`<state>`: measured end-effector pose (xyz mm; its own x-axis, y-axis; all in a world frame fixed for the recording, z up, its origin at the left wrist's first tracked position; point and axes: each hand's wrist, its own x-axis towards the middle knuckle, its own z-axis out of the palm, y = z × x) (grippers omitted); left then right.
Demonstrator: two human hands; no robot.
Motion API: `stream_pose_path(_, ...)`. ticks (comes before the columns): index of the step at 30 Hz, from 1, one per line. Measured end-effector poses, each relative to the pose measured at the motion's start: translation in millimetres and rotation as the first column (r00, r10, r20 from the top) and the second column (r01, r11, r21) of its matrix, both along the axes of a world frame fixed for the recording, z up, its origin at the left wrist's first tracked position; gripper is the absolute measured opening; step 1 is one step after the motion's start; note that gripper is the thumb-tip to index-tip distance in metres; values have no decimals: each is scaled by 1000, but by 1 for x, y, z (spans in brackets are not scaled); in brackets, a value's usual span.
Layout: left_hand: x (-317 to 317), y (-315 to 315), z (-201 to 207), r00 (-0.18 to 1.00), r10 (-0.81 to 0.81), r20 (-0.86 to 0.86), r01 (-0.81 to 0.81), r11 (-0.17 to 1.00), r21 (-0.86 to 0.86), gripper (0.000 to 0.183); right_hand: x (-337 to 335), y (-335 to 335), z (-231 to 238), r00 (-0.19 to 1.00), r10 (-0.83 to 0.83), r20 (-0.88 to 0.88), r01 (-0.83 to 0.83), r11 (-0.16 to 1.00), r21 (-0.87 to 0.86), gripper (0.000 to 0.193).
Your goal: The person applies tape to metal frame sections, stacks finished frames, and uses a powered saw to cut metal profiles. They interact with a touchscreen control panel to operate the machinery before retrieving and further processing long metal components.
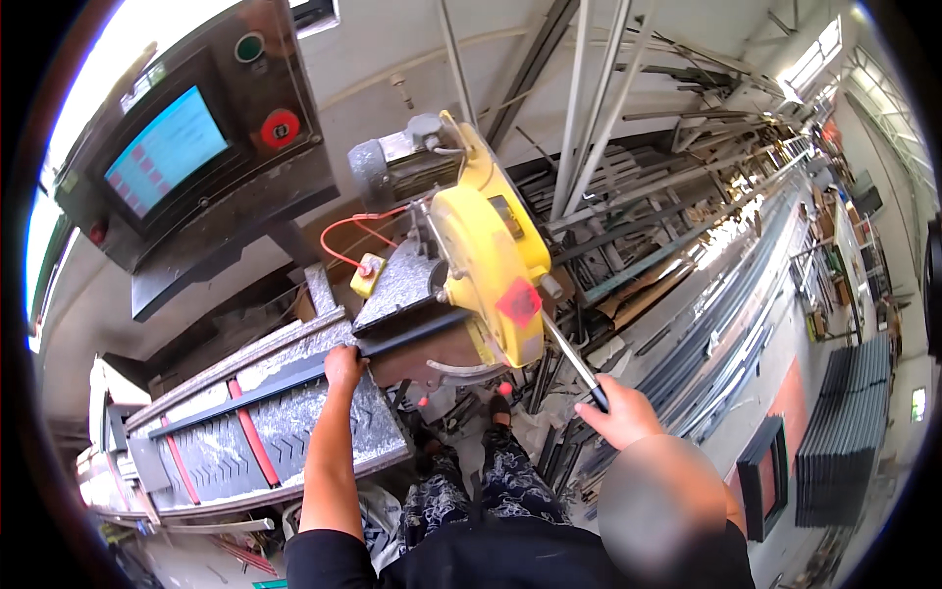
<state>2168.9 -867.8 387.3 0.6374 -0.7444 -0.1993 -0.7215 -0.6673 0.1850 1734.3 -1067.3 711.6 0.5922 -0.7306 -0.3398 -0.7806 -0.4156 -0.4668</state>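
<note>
A long dark metal bar (265,390) lies along the feed table (339,422) and runs under the yellow guard (481,245) of a cut-off saw. My left hand (343,366) is closed over the bar, close to the saw. On the saw's right side a silver lever handle (569,351) with a black grip slants down toward me. My right hand (620,412) is wrapped round that grip. The guard hides the blade's upper part, and the bar's far end is out of sight behind it.
A dark control panel (201,201) with a lit screen and a red button (281,128) stands at the upper left. A yellow switch box (368,276) on a red cord sits beside the saw. Long metal lengths (726,324) cover the floor at right, near stacked dark profiles (844,432).
</note>
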Motion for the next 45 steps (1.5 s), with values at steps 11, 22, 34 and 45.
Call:
stream_pose_path(11, -171, 52, 14, 988, -33, -150, 53, 990, 132, 30, 83, -33, 128, 881, 473, 31, -418, 806, -419, 46)
stream_pose_path(22, -205, 100, 8, 994, 26, -104, -41, 989, -142, 30, 135, -46, 180, 888, 459, -23, -424, 800, -425, 35)
stream_pose_path(34, -174, 86, 67, 968, 214, -127, -247, 892, -377, 26, 145, -61, 194, 836, 549, -5, -459, 693, -556, 34)
stream_pose_path(45, -3, -17, 329, 784, 491, 380, 195, 387, -901, 14, 143, -65, 196, 858, 513, 40, -401, 716, -571, 39)
